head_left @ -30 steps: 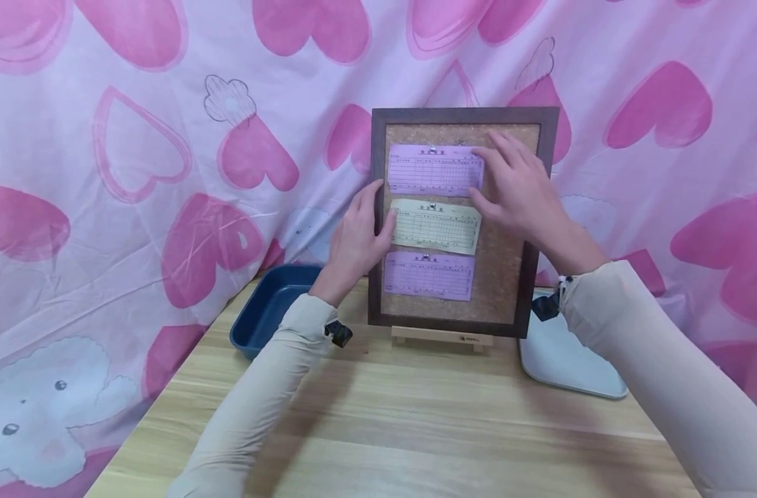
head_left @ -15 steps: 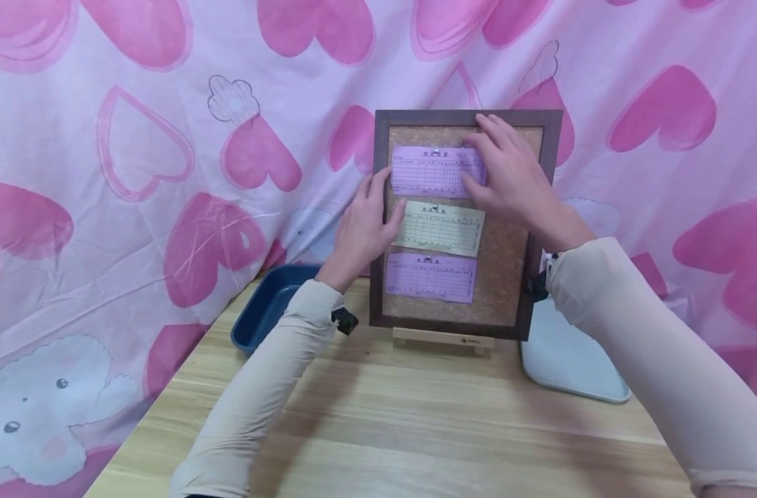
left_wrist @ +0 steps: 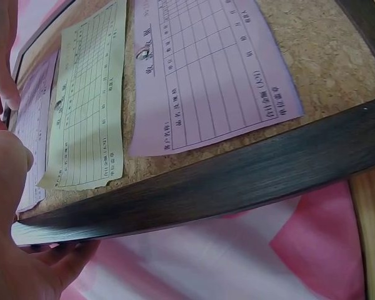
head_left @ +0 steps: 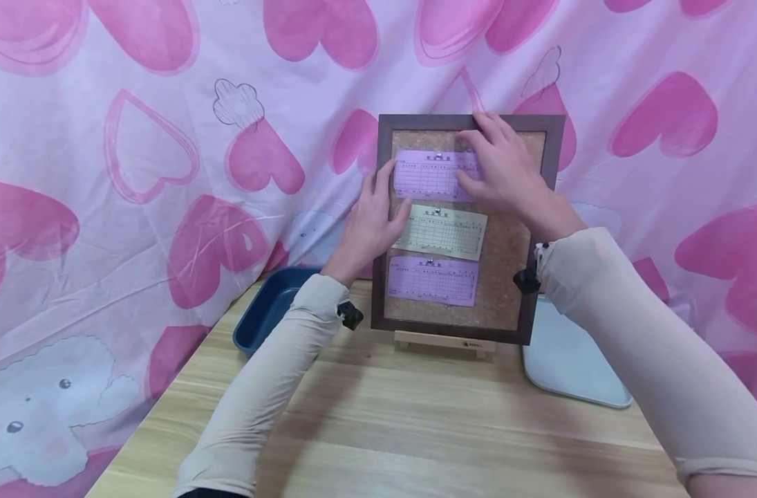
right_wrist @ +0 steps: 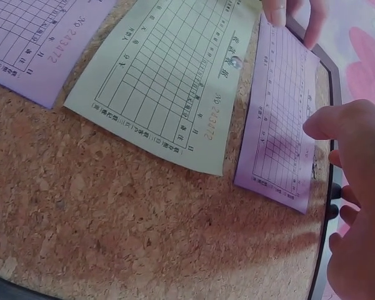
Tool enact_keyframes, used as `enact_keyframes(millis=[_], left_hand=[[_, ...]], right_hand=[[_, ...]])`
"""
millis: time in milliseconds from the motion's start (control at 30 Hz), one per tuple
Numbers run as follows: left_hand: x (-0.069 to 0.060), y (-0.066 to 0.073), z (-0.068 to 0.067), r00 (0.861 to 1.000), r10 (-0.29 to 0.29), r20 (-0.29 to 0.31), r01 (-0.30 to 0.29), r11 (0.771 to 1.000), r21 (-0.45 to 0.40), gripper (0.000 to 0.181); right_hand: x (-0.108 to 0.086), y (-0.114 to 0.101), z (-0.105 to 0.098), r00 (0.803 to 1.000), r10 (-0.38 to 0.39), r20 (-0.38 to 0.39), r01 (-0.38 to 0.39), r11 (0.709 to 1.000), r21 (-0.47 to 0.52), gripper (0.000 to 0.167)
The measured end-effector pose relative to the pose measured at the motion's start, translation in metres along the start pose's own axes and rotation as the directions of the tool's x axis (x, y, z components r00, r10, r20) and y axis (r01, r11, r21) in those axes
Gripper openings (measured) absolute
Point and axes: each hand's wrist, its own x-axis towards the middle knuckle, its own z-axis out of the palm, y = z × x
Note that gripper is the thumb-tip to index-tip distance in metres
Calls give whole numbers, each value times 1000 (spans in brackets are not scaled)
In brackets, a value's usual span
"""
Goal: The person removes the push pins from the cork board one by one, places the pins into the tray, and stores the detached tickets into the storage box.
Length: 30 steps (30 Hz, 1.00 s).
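A dark-framed cork board [head_left: 502, 277] leans on a small wooden easel [head_left: 440, 340]. Pinned to it are an upper purple slip [head_left: 422, 181], a pale green slip [head_left: 446, 234] and a lower purple slip [head_left: 433, 282], each with a pin at its top. My left hand [head_left: 372, 221] grips the board's left edge, thumb in front; the left wrist view shows its fingers [left_wrist: 75, 259] behind the frame. My right hand [head_left: 509, 166] holds no slip: its thumb and index finger are spread over the upper purple slip's right part, other fingers at the top frame edge.
A dark blue tray [head_left: 244, 328] stands at the left, behind my left forearm. At the right, a pale flat tray [head_left: 577, 366] lies partly behind the board and my right arm. A heart-patterned cloth [head_left: 142, 242] hangs behind the wooden table [head_left: 415, 429].
My right hand has moved left and up, from the upper purple slip's right edge to over its right part. My left hand has slid slightly up the frame's side.
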Motion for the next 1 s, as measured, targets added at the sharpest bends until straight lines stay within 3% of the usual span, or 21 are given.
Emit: enact_keyframes(millis=[133,233,367,467,667,1000], left_hand=[[6,1,2,1000,-10,-13,10,1000,-28,76],[11,3,3,999,-16,-34,13,995,-94,75],[16,6,4,997,-34,-73,15,968,-249,71],[17,7,5,993,-49,-105,13,947,-320,63],[20,6,10,983,-66,-170,2,936,-352,49],[24,4,23,960,-87,-268,-45,891,-452,34]], right_hand=[[3,-1,0,1000,4,12,-3,1000,-11,56],[6,-1,0,1000,-4,13,5,1000,-19,54],[10,-2,2,1000,-24,10,24,1000,-17,50],[12,-3,3,1000,-28,11,28,1000,-13,46],[16,-7,5,1000,1,10,-1,1000,-11,35],[18,-10,15,998,47,-48,-46,999,17,27]])
